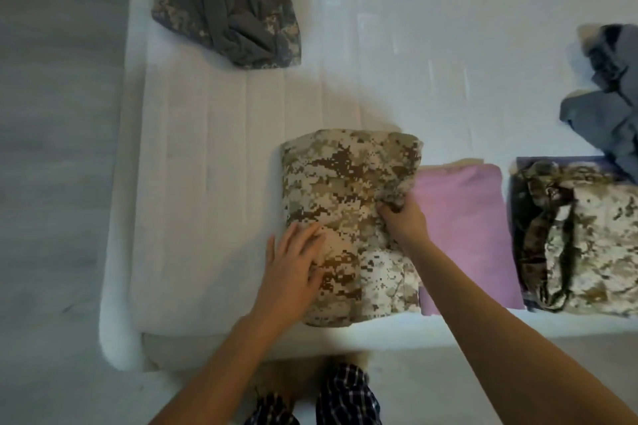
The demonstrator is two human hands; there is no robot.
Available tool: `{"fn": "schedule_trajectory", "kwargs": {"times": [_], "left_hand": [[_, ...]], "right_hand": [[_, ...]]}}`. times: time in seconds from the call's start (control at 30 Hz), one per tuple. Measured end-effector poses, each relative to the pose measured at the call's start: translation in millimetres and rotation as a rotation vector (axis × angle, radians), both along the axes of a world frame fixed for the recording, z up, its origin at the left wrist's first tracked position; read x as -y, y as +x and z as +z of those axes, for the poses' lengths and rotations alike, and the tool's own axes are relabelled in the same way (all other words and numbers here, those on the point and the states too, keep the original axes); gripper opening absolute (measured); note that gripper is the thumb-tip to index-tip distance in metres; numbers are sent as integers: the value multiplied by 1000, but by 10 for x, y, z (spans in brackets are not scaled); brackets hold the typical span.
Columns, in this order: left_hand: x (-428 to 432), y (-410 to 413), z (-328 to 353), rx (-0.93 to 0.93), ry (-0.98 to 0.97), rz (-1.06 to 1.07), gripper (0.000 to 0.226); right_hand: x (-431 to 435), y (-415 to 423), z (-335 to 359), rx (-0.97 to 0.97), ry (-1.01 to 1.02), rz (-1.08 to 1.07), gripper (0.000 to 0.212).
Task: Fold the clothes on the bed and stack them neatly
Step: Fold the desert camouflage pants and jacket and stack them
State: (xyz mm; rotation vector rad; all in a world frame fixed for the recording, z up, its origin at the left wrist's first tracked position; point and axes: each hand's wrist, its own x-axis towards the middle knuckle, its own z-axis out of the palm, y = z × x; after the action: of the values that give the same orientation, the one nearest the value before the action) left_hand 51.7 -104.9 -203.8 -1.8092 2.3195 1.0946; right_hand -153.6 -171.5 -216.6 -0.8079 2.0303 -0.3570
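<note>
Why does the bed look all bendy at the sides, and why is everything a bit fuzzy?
Head view: the wide-angle lens bows the edges of the bed. Head view: the whole picture is soft, and the folds of the grey garment are smeared. Head view: the light is dim and even, with a faint shadow beyond the camouflage garment.

- No text, label, brand, number or sign can be read.
- The camo garment (pixel 345 190), the pink cloth (pixel 466 217) and the bed (pixel 207 183) carry no legible letters or figures.
</note>
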Motion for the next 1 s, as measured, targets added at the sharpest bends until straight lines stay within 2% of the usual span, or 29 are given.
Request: {"fn": "schedule_trajectory", "kwargs": {"times": [0.07, 0.2, 0.3, 0.4, 0.43, 0.5, 0.57, 0.63, 0.7, 0.83, 0.9, 1.0], "left_hand": [[0, 0, -99, 44, -67, -35, 53], [55, -163, -88, 56, -221, 77, 53], [203, -292, -94, 125, -229, 75, 60], [455, -390, -106, 173, -293, 32, 62], [560, -406, -127, 191, -321, 12, 62], [752, -380, -220, 239, -367, -42, 61], [848, -289, -375, 282, -372, -95, 60], [833, -210, -562, 329, -352, -92, 60], [775, -181, -758, 363, -336, -50, 59], [748, -198, -1099, 361, -308, 26, 54], [808, -195, -1153, 365, -288, 15, 54], [742, -184, -1061, 351, -298, -6, 54]], "right_hand": [[20, 2, -119, -43, 34, 73, 39], [-36, 0, -138, 236, -12, -5, 40], [-140, 44, -177, 115, -92, 13, 43], [-149, 90, -229, 98, -186, 11, 53], [-142, 101, -233, -8, -226, 21, 60], [-155, 135, -243, -397, -331, 116, 70], [-178, 212, -302, -614, -493, 372, 68], [-160, 217, -488, -621, -489, 682, 65], [-72, 138, -747, -561, -353, 811, 62], [36, 40, -1126, -547, -368, 813, 58], [63, 46, -1162, -556, -385, 819, 58], [82, 26, -1047, -522, -297, 851, 58]]}}
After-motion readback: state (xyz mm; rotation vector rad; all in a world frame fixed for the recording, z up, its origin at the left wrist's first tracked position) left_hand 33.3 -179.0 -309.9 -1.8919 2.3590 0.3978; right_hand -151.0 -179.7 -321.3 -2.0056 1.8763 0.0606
